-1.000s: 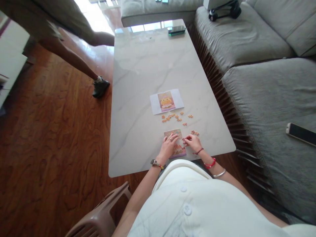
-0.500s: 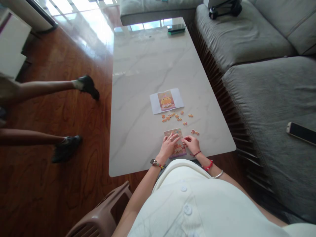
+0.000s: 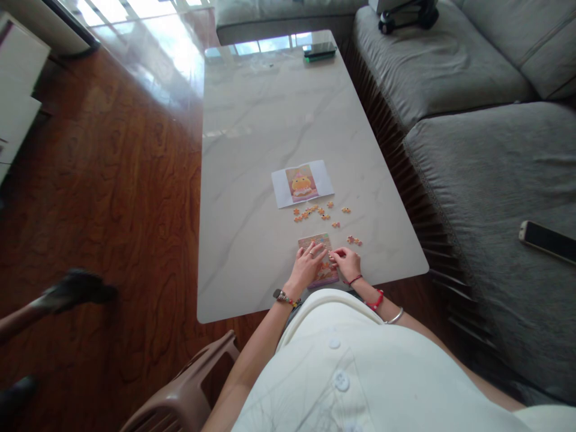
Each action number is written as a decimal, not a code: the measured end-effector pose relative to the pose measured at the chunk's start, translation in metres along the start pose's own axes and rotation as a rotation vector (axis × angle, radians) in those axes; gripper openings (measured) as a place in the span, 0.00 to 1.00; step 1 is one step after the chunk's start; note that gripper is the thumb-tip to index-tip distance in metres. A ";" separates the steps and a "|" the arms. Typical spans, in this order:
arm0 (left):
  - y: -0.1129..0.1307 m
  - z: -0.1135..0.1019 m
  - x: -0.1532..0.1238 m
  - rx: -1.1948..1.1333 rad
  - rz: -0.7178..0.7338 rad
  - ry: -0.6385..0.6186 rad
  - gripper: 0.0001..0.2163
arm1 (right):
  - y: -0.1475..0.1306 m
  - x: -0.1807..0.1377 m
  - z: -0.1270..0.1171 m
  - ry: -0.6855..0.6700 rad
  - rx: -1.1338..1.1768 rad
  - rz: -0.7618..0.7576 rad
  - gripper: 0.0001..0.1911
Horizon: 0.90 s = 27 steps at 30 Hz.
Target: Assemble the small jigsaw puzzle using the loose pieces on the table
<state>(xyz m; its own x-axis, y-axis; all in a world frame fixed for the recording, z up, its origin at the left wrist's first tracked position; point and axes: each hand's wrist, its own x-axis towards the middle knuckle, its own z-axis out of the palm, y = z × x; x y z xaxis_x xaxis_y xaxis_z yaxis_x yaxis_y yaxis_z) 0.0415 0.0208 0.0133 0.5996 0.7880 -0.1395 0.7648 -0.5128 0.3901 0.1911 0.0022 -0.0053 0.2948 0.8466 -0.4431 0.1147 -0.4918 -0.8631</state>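
Observation:
A small part-built jigsaw board [image 3: 315, 243] lies near the front edge of the marble table [image 3: 252, 150]. My left hand [image 3: 306, 267] rests flat on the board with fingers spread. My right hand [image 3: 345, 262] sits at the board's right side, fingers pinched together on a small puzzle piece. Several loose orange pieces [image 3: 320, 212] lie scattered just beyond the board. A reference picture [image 3: 302, 183] of a yellow character on white paper lies past them.
A grey sofa [image 3: 486, 132] runs along the right, with a phone [image 3: 546, 241] on its seat. Another phone [image 3: 320, 52] lies at the table's far end. A brown plastic chair [image 3: 189, 390] is under me. A passer-by's shoe [image 3: 78, 287] is over the wooden floor on the left.
The other person's legs have walked from the far left down toward the near left edge. My right hand has shifted slightly left, closer to the board. My left hand stays put.

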 end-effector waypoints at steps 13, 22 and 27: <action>0.000 -0.001 0.000 -0.009 -0.006 -0.009 0.18 | 0.000 -0.005 0.002 0.000 0.023 -0.026 0.17; 0.000 0.000 0.000 0.014 0.015 -0.009 0.18 | 0.006 -0.003 0.005 0.010 -0.007 0.013 0.18; 0.001 -0.004 0.001 0.032 0.025 -0.035 0.18 | 0.011 -0.002 0.006 0.002 -0.056 0.012 0.15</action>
<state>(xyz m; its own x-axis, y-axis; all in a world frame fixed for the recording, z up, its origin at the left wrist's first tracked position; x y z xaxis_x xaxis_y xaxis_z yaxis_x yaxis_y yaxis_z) 0.0421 0.0223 0.0177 0.6265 0.7624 -0.1621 0.7560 -0.5437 0.3645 0.1858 -0.0031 -0.0155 0.2986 0.8400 -0.4530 0.1638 -0.5127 -0.8428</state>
